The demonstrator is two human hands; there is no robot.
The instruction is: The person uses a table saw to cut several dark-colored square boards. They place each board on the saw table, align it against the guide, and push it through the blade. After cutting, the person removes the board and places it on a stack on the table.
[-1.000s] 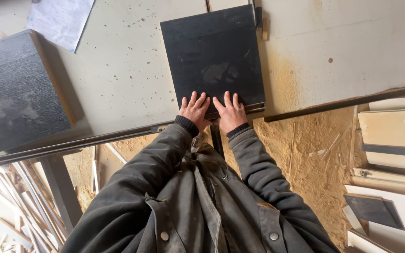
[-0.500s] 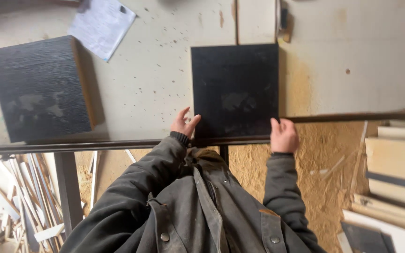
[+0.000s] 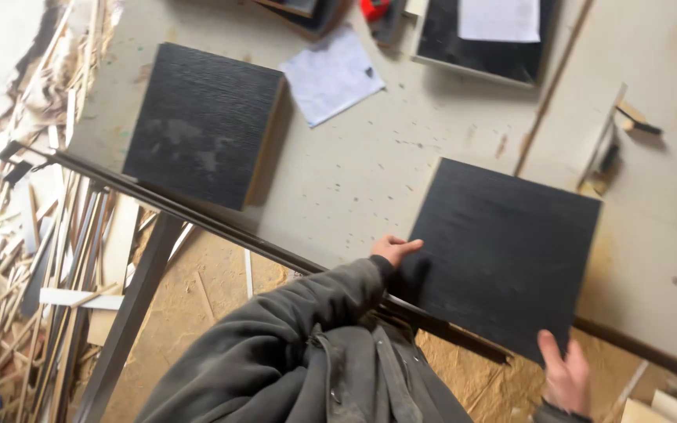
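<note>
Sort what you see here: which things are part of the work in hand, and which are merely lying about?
In hand:
black square panel
left hand at its left edge
right hand at its near corner

Lying about:
stack of dark panels
paper sheet
wood offcuts

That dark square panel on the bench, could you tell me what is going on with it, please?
A person holds the dark square panel at the near edge of the pale workbench, left hand on its left edge, right hand at its near corner. A stack of similar panels and a paper sheet lie further left.
</note>
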